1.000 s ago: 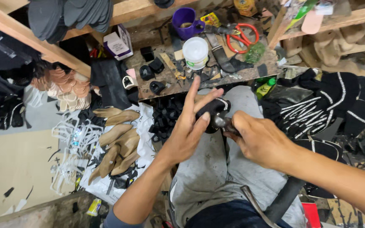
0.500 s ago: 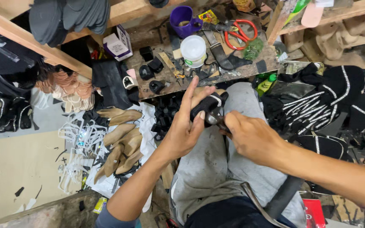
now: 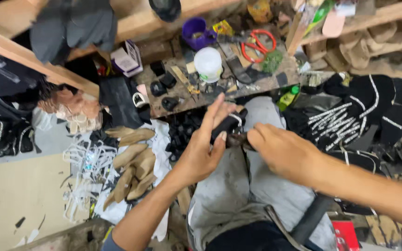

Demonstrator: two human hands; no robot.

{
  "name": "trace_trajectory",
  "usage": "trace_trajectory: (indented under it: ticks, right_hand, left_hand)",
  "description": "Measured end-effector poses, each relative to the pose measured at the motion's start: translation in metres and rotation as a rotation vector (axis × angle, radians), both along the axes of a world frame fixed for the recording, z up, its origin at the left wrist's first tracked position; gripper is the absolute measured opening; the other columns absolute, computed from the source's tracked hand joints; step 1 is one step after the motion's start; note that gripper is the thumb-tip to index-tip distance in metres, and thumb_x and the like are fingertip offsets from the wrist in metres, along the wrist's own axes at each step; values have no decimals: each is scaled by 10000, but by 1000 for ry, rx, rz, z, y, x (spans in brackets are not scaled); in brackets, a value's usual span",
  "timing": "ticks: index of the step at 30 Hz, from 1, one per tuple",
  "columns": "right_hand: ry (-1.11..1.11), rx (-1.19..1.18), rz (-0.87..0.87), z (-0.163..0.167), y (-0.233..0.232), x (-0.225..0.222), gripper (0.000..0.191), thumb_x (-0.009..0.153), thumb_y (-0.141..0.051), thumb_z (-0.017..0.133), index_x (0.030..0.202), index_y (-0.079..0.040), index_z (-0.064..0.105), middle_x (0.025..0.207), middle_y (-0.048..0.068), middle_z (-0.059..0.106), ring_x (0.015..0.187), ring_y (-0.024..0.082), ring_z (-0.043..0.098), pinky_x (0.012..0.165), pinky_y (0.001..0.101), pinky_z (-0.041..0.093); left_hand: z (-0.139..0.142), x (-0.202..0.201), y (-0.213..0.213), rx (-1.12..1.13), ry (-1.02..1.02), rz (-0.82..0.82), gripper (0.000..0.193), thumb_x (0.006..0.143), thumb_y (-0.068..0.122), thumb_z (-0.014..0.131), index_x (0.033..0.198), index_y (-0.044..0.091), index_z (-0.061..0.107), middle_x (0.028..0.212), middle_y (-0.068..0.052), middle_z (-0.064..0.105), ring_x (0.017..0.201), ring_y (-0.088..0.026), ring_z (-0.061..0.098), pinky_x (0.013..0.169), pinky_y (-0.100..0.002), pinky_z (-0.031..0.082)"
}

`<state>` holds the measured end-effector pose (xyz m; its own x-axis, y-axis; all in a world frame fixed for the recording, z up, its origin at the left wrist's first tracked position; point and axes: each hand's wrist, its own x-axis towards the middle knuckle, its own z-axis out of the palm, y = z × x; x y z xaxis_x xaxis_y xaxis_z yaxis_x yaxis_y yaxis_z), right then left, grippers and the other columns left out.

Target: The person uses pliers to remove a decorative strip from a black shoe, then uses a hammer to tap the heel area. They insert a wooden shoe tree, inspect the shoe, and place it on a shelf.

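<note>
Centre of frame: left hand (image 3: 201,151) is open w/ fingers spread, palm pressed against a small black shoe piece (image 3: 228,125); thumb sits under it. Right hand (image 3: 282,151) comes in from the right, closed around a dark tool (image 3: 238,139) whose tip touches the black piece. Can't tell what kind of tool, mostly hidden by the fingers. Both hands hover over the person's lap in grey trousers (image 3: 238,195).

Just above the hands, upper centre, a cluttered wooden bench (image 3: 261,83) w/ a white tub (image 3: 208,64), purple cup (image 3: 195,32), red-handled scissors (image 3: 256,45) & small black bits. Nothing sits between hands and bench edge; they're near but apart.

Left of centre: tan wooden shoe forms (image 3: 133,167) lie in a heap on white cloth, w/ white straps (image 3: 82,169) beside them. Pale board (image 3: 19,200) at lower left. Right of frame: black fabric pieces w/ silver trim (image 3: 350,116) piled close to the right forearm. Upper left: wooden shelf beam (image 3: 33,65) w/ dark cloth hanging above it.
</note>
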<state>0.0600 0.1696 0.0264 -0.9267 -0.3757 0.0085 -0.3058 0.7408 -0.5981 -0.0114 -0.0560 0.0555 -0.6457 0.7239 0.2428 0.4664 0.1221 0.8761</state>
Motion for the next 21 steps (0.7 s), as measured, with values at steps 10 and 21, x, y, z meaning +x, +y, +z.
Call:
trace_trajectory:
  ticks: [10,21]
  right_hand:
    - [-318,-101,-170,-23,-28,22,191,819,8,564,969,-43,456,767,211,629,694,421,655,616,494,511]
    - [124,-247,55,-11,-13,4,303,771,-4,627,1032,4,473,884,226,604,826,458,641,649,475,512]
  left_hand:
    - [12,10,-5,66,-200,71,695,977,-134,458,1619,25,246,1569,-199,540,1512,-291,449,1246,-364,286]
    - [18,0,-4,-122,-93,77,698,953,-98,500,1600,36,274,1516,-198,556,1463,-262,496,1155,-328,382]
